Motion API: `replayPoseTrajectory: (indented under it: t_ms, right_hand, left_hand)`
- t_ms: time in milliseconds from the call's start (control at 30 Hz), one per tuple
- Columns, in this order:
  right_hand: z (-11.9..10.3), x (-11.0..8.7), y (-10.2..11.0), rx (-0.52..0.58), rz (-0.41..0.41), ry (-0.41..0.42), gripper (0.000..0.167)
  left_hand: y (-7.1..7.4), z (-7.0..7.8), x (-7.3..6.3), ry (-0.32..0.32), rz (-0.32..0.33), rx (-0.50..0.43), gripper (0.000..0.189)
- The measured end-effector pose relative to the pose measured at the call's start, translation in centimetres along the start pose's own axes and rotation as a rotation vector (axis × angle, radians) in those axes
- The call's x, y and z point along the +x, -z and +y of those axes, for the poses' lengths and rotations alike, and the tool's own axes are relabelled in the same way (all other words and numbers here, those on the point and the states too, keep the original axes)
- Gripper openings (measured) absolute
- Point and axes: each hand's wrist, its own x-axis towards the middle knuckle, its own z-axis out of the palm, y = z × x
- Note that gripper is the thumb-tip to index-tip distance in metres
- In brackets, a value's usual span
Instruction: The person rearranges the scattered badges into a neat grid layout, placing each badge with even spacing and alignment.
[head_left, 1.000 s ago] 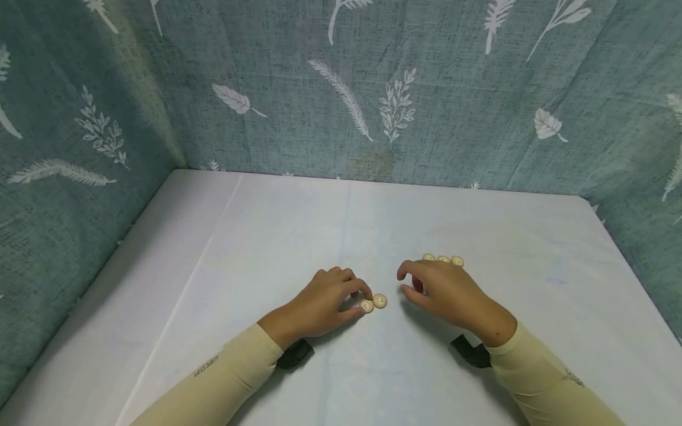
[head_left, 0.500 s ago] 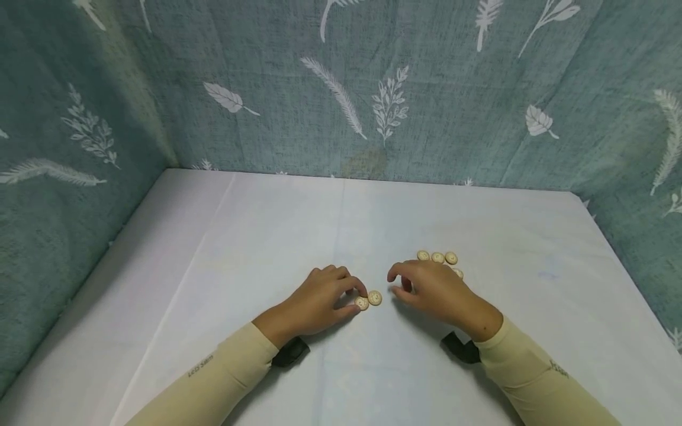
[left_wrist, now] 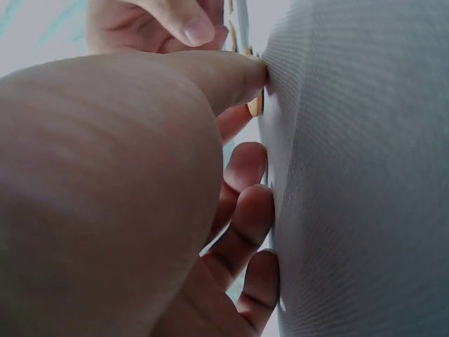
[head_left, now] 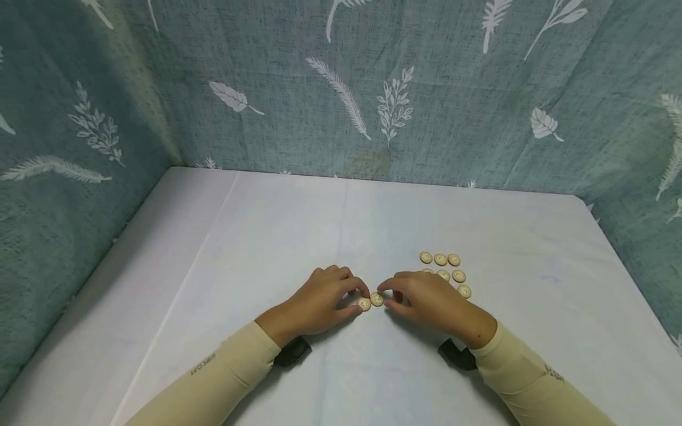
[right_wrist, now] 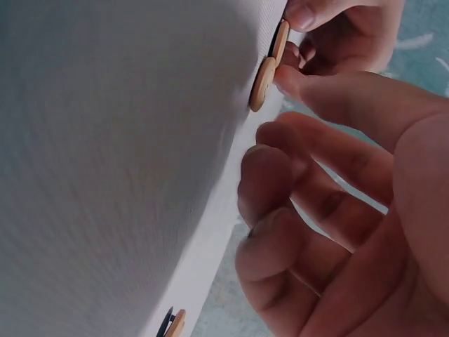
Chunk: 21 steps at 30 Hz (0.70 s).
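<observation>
Two round, pale wooden buttons lie side by side on the white tabletop in the head view. My left hand [head_left: 322,302] pinches the left button [head_left: 364,304] between thumb and index finger. My right hand [head_left: 428,302] has its index fingertip and thumb at the edge of the right button [head_left: 376,299]. In the right wrist view the right button [right_wrist: 262,86] sits against the right thumb tip, and its rim meets the left button [right_wrist: 280,43]. The other right fingers are curled beside it. In the left wrist view my left thumb covers most of the held button.
Several more wooden buttons [head_left: 440,260] lie in rough rows beyond and right of my right hand, partly hidden by it. The white table [head_left: 277,225] is bordered by a green leaf-patterned cloth [head_left: 298,118] at the back and sides.
My right hand has moved left and down to the right button, uncovering more of the buttons behind it. My left hand keeps its place at the left button.
</observation>
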Motion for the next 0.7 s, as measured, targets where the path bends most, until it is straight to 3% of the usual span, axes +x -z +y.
replayPoseTrajectory:
  t_ms: [267, 700]
  right_hand:
    - [-0.13, -0.08, -0.18, 0.011, -0.079, -0.021, 0.027]
    - [-0.28, -0.04, -0.58, 0.0, -0.059, -0.016, 0.02]
  left_hand:
    - [-0.14, 0.04, 0.03, 0.0, -0.001, -0.01, 0.018]
    - [-0.04, 0.0, 0.1, 0.007, -0.019, -0.016, 0.019]
